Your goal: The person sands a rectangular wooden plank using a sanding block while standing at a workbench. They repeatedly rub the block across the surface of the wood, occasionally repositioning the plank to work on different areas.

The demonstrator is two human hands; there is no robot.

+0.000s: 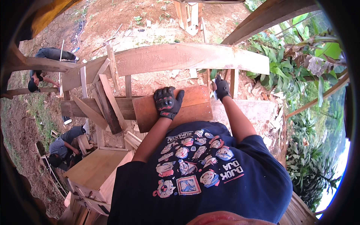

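My left hand point(167, 102), in a black padded glove with red marks, rests on a reddish-brown wooden board point(195, 105). Its fingers curl over the far edge and the thumb points to the right. The board lies slightly tilted across two long beams, close to my body. Just past the board's right end is my right hand point(222, 88), in a dark glove with the fingers closed. Something small and pale shows beside its fingers; I cannot make out what it is. The pale near beam point(245, 110) runs under my right forearm.
A wide pale plank point(168, 56) stretches across beyond the board. Loose offcuts point(107, 103) lean over the beams at left. A wooden cabinet point(92, 168) stands lower left. Two people, one crouching person point(67, 146) among them, are at far left. Leafy plants point(277, 71) grow at right.
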